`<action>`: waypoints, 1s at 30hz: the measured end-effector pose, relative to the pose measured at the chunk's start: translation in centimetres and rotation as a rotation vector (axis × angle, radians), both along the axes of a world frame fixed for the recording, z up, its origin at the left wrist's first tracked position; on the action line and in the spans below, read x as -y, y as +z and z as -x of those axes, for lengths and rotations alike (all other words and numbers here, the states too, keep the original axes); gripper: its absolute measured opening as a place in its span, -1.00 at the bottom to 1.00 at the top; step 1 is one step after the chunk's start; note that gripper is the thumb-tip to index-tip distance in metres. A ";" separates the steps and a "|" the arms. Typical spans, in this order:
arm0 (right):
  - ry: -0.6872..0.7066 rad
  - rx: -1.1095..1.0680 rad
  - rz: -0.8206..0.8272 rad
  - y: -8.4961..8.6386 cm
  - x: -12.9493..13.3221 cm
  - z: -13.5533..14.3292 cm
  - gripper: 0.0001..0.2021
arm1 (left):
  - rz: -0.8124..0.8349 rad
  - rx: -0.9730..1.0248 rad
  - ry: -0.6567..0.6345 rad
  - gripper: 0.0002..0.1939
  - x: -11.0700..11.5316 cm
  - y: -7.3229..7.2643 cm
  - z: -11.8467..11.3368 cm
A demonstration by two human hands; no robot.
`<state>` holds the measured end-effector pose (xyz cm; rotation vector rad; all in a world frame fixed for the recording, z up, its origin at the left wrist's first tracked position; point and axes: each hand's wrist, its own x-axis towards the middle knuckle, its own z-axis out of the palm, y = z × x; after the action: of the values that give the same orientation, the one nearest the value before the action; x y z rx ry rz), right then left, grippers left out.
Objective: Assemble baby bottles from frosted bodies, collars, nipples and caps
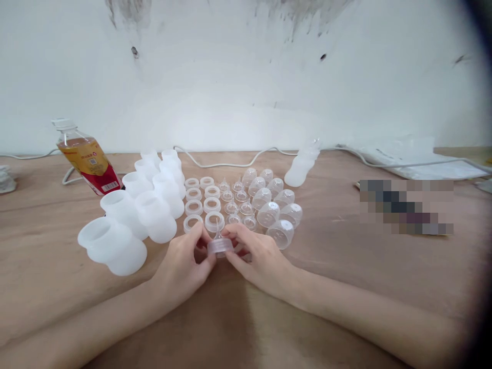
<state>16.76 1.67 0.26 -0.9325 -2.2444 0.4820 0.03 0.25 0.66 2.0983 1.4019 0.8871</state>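
Between my two hands is a translucent screw ring with a clear nipple point(220, 246) standing up through it. My left hand point(188, 259) pinches the ring from the left, and my right hand point(259, 256) grips it from the right. Just beyond lie two columns of loose screw rings point(193, 207), with two columns of clear nipples point(231, 207) beside them. To their right are clear dome caps point(280, 234), some tilted. White milky baby bottles point(126, 251), open at the top, stand in two rows to the left.
A drink bottle point(90, 161) with a yellow and red label stands at the back left. One assembled baby bottle point(303, 163) is at the back right. A white cable point(226, 165) runs along the wall, near a plastic bag point(400, 156). A blurred-out flat object point(405, 207) lies right.
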 end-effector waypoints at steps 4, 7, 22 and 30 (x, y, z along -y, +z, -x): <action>0.014 0.069 -0.150 0.3 -0.2 -0.2 -0.84 | 0.148 0.188 -0.035 -0.88 -0.2 -0.1 0.0; 0.001 0.101 -0.210 0.4 -0.2 -0.2 -0.87 | 0.162 0.231 -0.128 -0.92 0.0 0.0 -0.1; -0.046 0.029 -0.278 0.4 0.3 0.4 -0.90 | 0.016 0.174 -0.114 -0.92 0.5 0.5 -0.9; -0.039 0.058 -0.158 0.7 0.4 0.3 -0.87 | -0.015 0.117 -0.116 -0.92 0.6 0.4 -0.7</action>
<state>16.45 1.23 1.00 -0.9174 -2.2743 0.2586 0.72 -0.34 1.05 2.0800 1.2056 0.9588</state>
